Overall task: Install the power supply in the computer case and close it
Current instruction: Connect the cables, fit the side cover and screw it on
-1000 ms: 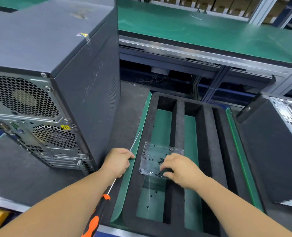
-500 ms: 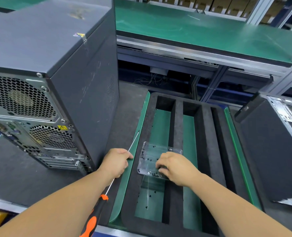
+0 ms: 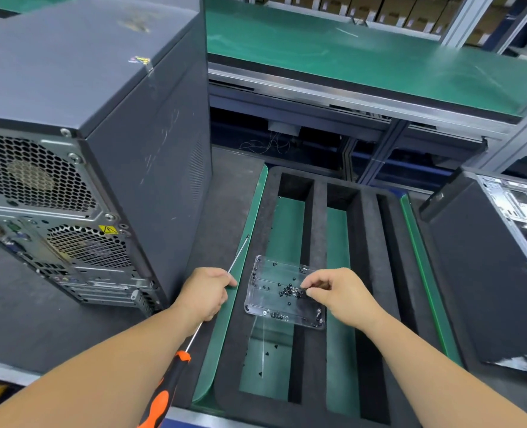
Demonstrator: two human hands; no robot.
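Note:
A dark grey computer case (image 3: 95,125) stands upright at the left, closed, its vented rear panel facing me. My left hand (image 3: 205,293) grips the thin metal shaft of a long screwdriver (image 3: 166,393) with an orange and black handle that lies along my forearm. A clear plastic tray (image 3: 268,307) holding several small black screws (image 3: 288,291) rests across the black foam insert. My right hand (image 3: 338,293) hovers over the tray's right side, thumb and forefinger pinched together at the screw pile; whether a screw sits between them is too small to tell.
The black foam insert (image 3: 316,211) with long slots lies on a green mat (image 3: 256,211). A second computer case (image 3: 487,267) stands at the right, its inside open to the right. A green-topped bench (image 3: 364,54) runs across the back. Loose screws lie in the slot below the tray.
My right hand has lifted off the tray's near right part and now pinches at the screw pile, uncovering the tray. My left hand and the screwdriver have barely moved.

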